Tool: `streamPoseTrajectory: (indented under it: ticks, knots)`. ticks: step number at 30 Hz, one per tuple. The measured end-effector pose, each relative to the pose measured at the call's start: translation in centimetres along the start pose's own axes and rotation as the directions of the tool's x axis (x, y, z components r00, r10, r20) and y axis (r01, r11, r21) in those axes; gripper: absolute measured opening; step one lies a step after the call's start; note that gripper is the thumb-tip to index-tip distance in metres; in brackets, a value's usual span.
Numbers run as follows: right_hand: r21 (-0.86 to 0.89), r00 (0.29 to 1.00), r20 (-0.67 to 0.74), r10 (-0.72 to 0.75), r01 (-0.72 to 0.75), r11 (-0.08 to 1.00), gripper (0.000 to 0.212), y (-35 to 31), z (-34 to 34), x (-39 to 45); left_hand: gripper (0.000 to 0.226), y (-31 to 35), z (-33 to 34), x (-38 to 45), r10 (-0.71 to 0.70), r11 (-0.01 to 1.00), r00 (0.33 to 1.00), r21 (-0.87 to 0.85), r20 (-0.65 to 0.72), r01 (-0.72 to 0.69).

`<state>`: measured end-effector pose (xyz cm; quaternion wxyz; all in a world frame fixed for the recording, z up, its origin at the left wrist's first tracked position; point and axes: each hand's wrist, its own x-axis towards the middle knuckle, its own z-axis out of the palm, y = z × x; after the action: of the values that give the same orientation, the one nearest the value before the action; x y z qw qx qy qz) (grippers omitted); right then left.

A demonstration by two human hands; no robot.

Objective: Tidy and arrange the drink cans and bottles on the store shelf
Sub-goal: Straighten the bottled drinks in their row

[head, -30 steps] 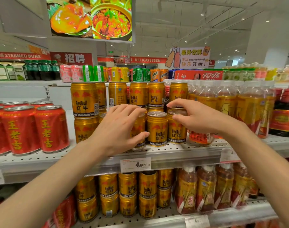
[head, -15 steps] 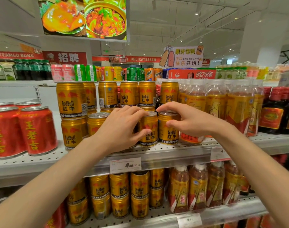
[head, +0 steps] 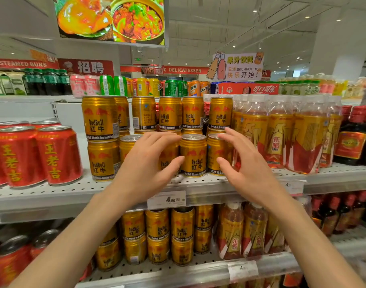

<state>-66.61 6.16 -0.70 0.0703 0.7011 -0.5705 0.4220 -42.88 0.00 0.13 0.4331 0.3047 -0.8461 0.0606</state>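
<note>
Gold Red Bull cans stand stacked two high on the middle shelf [head: 53, 196], with three in the front row. My left hand [head: 146, 165] curls around the left front can [head: 167, 161], fingers over its lid and thumb against its side; most of that can is hidden. The middle front can [head: 193, 156] stands free between my hands. My right hand [head: 244, 169] is spread, its fingertips at the lid and face of the right front can [head: 216, 152], not wrapped around it.
Red herbal-tea cans [head: 42, 154] fill the shelf's left end. Gold-labelled bottles [head: 280, 134] and dark bottles [head: 352, 140] stand on the right. More gold cans [head: 157, 235] and bottles [head: 232, 231] sit on the shelf below. Mixed cans line the top shelf.
My right hand has let go of the right front can and spread its fingers. The left hand stays around its can. The view has moved closer to the shelf.
</note>
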Motion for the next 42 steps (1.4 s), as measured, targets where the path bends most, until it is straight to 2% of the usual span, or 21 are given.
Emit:
streamPoseTrajectory:
  ticks: [4, 8, 12, 15, 18, 21, 30, 35, 42]
  knots:
    - [0.093, 0.991, -0.063, 0.114, -0.108, 0.99, 0.05, -0.7, 0.6, -3.0, 0.047, 0.2, -0.7, -3.2, -0.053, 0.988, 0.997, -0.146, -0.063, 0.043]
    - [0.216, 0.966, -0.071, 0.247, -0.227, 0.95, 0.038, -1.3, 1.2, -6.5, 0.039, 0.2, -0.9, -6.9, -0.189, 0.92, 0.979, -0.36, -0.069, 0.152]
    - [0.33, 0.926, -0.048, 0.374, -0.339, 0.881, 0.029, -1.8, 2.6, -10.4, 0.036, 0.0, 0.3, -11.5, -0.343, 0.777, 0.936, -0.536, 0.079, 0.33]
    - [0.374, 0.879, 0.019, 0.476, -0.448, 0.812, 0.024, -1.4, 4.2, -13.5, 0.031, -0.3, 2.2, -14.6, -0.455, 0.624, 0.867, -0.621, 0.205, 0.474]
    - [0.343, 0.813, 0.153, 0.562, -0.577, 0.742, 0.023, -0.3, 5.7, -16.5, 0.029, 0.2, 4.2, -16.7, -0.514, 0.528, 0.806, -0.632, 0.293, 0.567]
    - [0.32, 0.763, 0.217, 0.609, -0.645, 0.694, 0.024, 0.8, 5.9, -18.3, 0.026, 1.1, 5.6, -17.7, -0.541, 0.482, 0.768, -0.621, 0.344, 0.618]
    - [0.409, 0.754, 0.252, 0.606, -0.651, 0.64, 0.02, 7.5, 1.9, -18.6, 0.026, 7.3, 10.1, -14.6, -0.587, 0.462, 0.739, -0.613, 0.331, 0.642]
    - [0.418, 0.795, 0.309, 0.521, -0.606, 0.677, 0.021, 13.2, -3.0, -17.3, 0.025, 13.2, 14.4, -10.4, -0.61, 0.514, 0.755, -0.606, 0.24, 0.608]
    - [0.438, 0.849, 0.322, 0.419, -0.526, 0.729, 0.022, 18.8, -8.3, -15.1, 0.022, 19.1, 17.7, -5.9, -0.611, 0.547, 0.766, -0.594, 0.198, 0.59]
